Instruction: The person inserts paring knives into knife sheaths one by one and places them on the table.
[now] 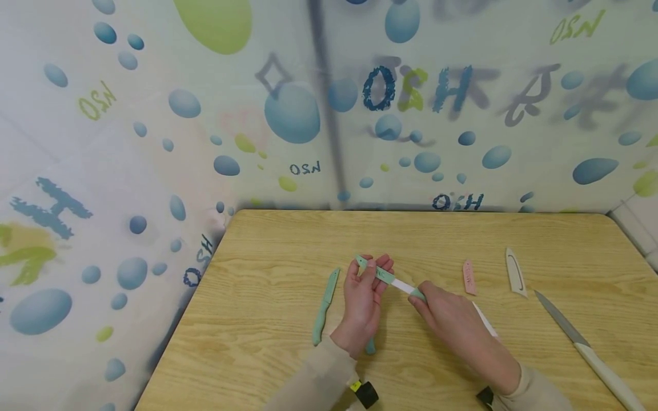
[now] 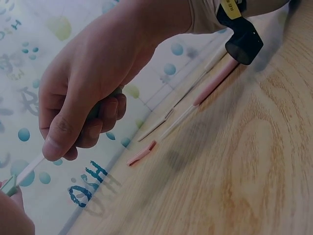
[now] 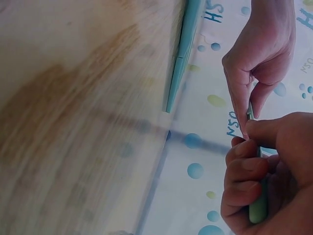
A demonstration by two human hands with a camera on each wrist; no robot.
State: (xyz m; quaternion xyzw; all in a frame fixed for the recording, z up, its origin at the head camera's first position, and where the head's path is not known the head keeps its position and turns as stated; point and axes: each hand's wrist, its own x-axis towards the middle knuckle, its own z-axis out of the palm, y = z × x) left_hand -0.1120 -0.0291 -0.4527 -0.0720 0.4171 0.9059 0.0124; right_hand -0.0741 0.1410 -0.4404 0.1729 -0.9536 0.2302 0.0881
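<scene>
Between both hands is a small knife with a white blade [image 1: 402,286] and a green handle [image 3: 258,208]. A green sheath [image 1: 382,275] covers the tip end of that blade, while a stretch of it shows bare. My left hand [image 1: 361,305] is palm up and pinches the sheath under its thumb. My right hand [image 1: 452,317] curls round the handle, its thumb pointing along it toward the blade. On the table left of my left hand lies a sheathed green knife [image 1: 325,308]. Another green handle end [image 1: 370,346] pokes out beside my left wrist, the rest hidden.
Right of my right hand lie a pink sheath [image 1: 469,278], a white sheath [image 1: 515,273] and a large knife [image 1: 591,349] with a cream handle. A pink-handled knife [image 2: 215,82] lies partly under my right forearm. A patterned wall [image 1: 411,188] borders the wooden table [image 1: 231,342].
</scene>
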